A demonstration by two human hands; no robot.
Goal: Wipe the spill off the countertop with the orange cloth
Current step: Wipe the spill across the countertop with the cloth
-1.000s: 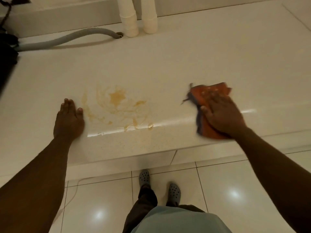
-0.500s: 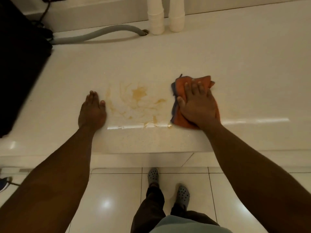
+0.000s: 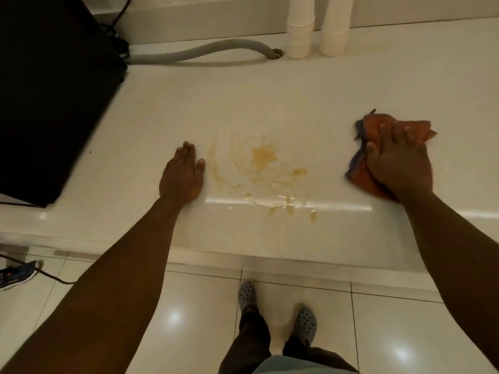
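A yellow-brown spill [image 3: 263, 168] is smeared across the white countertop [image 3: 310, 87] near its front edge, with drips at the rim. My right hand [image 3: 399, 160] presses down on the crumpled orange cloth [image 3: 371, 130], which lies on the counter well to the right of the spill, apart from it. My left hand [image 3: 183, 174] rests flat on the counter just left of the spill, fingers together, holding nothing.
A large black appliance [image 3: 54, 90] stands at the counter's left end. A grey hose [image 3: 205, 51] runs along the back into a hole. Two stacks of white paper cups [image 3: 299, 28] stand at the back. Below are tiled floor, my grey clogs [image 3: 305, 323] and a blue shoe [image 3: 16, 273].
My right hand slid the cloth left to the spill's right edge, then back to the right, away from it. The spill looks much the same. My left hand stayed put.
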